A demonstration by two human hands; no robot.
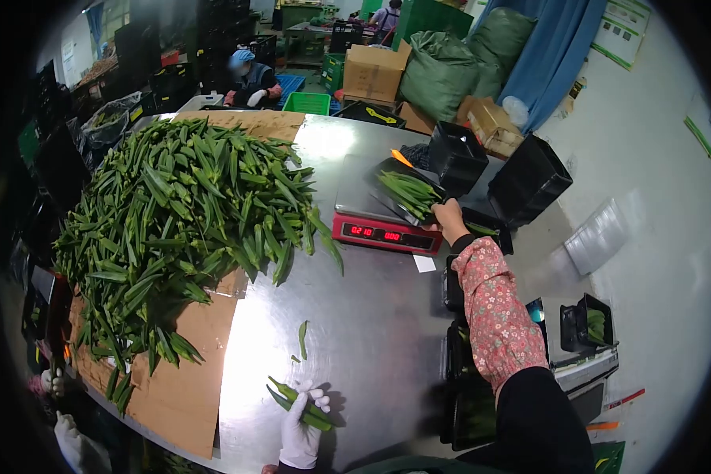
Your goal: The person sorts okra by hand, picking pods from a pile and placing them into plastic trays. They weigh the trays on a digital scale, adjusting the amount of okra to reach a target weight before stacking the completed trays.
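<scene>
My left hand (pixel 299 436), in a white glove, is closed around a few okra pods (pixel 314 415) low over the metal table. My right hand (pixel 450 219), bare below a floral sleeve, grips the edge of a black tray (pixel 405 212) filled with okra (pixel 409 192). That tray sits tilted over the plate of a red digital scale (pixel 387 235), whose display reads 0.210 and 0.00. A large heap of okra (pixel 189 205) covers brown cardboard on the left. One loose pod (pixel 302 340) and a small piece lie between the heap and my left hand.
Stacks of empty black trays (pixel 456 158) stand behind the scale. More black trays (pixel 470 395) line the right table edge under my arm. A co-worker's gloved hands (pixel 75 442) are at the lower left. Another person (pixel 250 79) sits beyond the table near a green crate (pixel 306 103).
</scene>
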